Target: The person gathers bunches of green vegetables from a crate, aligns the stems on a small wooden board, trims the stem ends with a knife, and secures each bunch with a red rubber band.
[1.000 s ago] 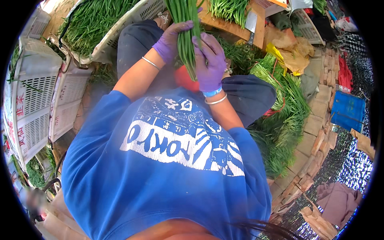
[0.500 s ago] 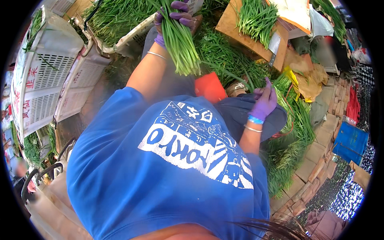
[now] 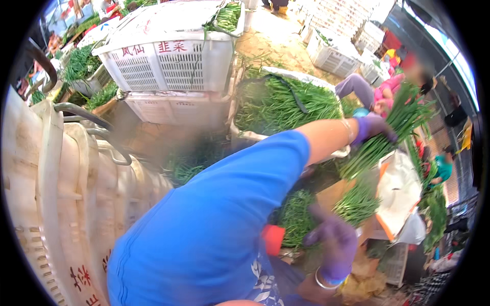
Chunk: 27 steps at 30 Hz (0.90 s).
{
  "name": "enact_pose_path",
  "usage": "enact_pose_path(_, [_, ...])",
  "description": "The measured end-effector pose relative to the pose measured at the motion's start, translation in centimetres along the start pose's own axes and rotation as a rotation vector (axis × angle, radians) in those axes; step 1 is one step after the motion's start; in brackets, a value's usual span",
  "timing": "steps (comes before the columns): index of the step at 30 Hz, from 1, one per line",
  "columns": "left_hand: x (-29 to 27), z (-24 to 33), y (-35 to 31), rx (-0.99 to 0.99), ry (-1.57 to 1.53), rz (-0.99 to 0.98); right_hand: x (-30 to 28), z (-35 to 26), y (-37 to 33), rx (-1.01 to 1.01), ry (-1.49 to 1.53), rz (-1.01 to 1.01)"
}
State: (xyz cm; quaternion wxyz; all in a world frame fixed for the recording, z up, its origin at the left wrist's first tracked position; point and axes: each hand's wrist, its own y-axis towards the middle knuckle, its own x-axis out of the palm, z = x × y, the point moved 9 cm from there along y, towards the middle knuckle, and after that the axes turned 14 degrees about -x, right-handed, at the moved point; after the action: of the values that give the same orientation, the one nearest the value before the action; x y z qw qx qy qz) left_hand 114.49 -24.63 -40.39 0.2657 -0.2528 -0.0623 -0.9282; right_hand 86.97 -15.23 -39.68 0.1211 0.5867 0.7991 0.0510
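Observation:
My left hand [image 3: 376, 128], in a purple glove, is closed round a bunch of garlic chives [image 3: 408, 115]. The arm is stretched out to the right, and the bunch hangs over a board. Below it, another bunch of chives [image 3: 356, 204] lies on the brown board [image 3: 329, 193], beside a white sheet with an orange edge [image 3: 400, 188]. My right hand [image 3: 334, 242], also gloved in purple, is nearer to me and blurred. Its fingers look apart, with nothing visible in them. Loose chives [image 3: 297, 219] lie to its left, near a red object [image 3: 273, 238].
A white crate [image 3: 168, 61] sits on another crate [image 3: 178, 108] at the far left. An open crate of chives [image 3: 286, 104] stands ahead. Nested pale crates [image 3: 66, 194] rise at my left. A person in pink [image 3: 393, 84] is at the far right.
My view has swung left and up. My left hand has carried the chives rightward from in front of me to above the board. My right hand has moved closer to the board.

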Motion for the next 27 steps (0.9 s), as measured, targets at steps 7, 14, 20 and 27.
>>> enact_pose_path(7, [16.6, 22.3, -2.8, 0.667, 1.381, 0.264, 4.1, -8.4, 1.6, -0.31, -0.548, -0.514])
enact_pose_path(14, [18.9, 24.1, -6.7, 0.866, 1.401, 0.199, -2.5, -5.8, -0.1, -0.326, -0.307, 0.097])
enact_pose_path(20, [16.2, 13.4, -6.6, 0.533, 1.33, 0.309, -16.3, -3.7, -7.1, -0.582, 0.132, 0.909])
enact_pose_path(27, [11.6, -14.1, -9.7, 0.016, 1.033, 0.196, -13.6, 9.1, -4.4, -0.188, 0.161, 0.818])
